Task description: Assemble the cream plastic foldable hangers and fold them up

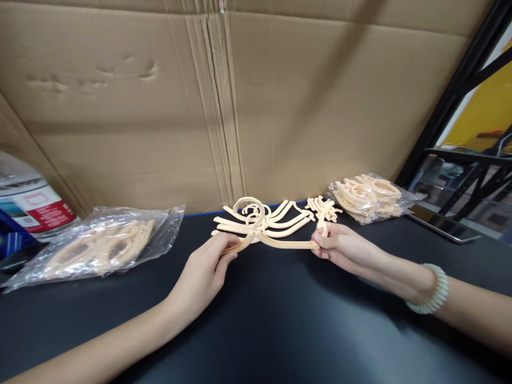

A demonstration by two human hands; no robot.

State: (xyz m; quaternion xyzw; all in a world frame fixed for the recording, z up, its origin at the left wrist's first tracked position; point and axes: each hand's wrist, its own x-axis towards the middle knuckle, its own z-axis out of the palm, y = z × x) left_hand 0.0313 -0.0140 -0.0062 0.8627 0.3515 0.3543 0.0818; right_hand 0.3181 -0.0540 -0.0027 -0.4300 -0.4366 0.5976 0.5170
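Note:
A cream plastic clothes hanger (286, 245) is held up just above the black table, its hook rising in the middle. My left hand (206, 269) is closed on the hanger's left arm, fingers over it and thumb below. At the hanger's right end, my right hand (346, 248) pinches a small cream plastic piece (323, 223) that stands up from the fingers; that end of the hanger meets the fingertips. Behind the held hanger lie more cream hangers (290, 225), partly covered by it. Beside them is a pile of small curved cream pieces (328, 209).
A clear bag of cream parts (100, 245) lies on the left, near a large bottle (36, 205) with a red and white label. Another bagged bundle (366, 196) sits at the back right. Cardboard (340, 96) walls the back; a black metal frame (444, 101) stands right.

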